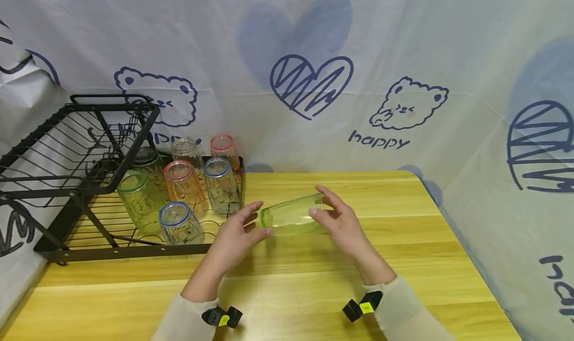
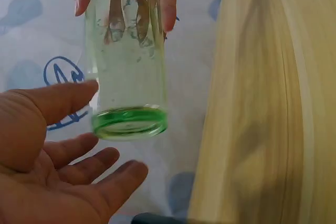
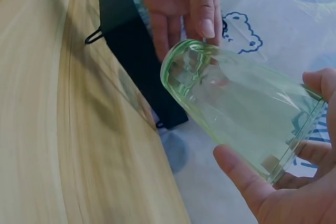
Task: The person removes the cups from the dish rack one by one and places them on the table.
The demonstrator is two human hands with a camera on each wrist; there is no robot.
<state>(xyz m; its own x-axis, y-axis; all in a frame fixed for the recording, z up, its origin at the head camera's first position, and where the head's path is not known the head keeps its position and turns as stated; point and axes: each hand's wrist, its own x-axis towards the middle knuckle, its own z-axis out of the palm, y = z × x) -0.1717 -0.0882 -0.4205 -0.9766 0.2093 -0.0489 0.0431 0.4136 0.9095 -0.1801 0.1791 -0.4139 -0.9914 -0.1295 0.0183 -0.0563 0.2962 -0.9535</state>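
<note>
A clear green drinking glass (image 1: 291,215) is held on its side above the table, its thick green base toward the left. My right hand (image 1: 343,226) grips it near the rim, thumb on one side and fingers on the other. Around the base end, my left hand (image 1: 237,239) has its fingers spread and relaxed. In the left wrist view the left thumb lies close beside the glass (image 2: 128,61); whether it touches cannot be told. The right wrist view shows the right thumb against the wall of the glass (image 3: 247,108) near its rim.
At the left stands a black two-tier dish rack (image 1: 134,249). Several upside-down glasses are on its lower tier, among them a green one (image 1: 141,201), an orange one (image 1: 186,189) and a blue-rimmed one (image 1: 181,226). A printed cloth (image 1: 309,32) hangs behind the wooden table (image 1: 403,261).
</note>
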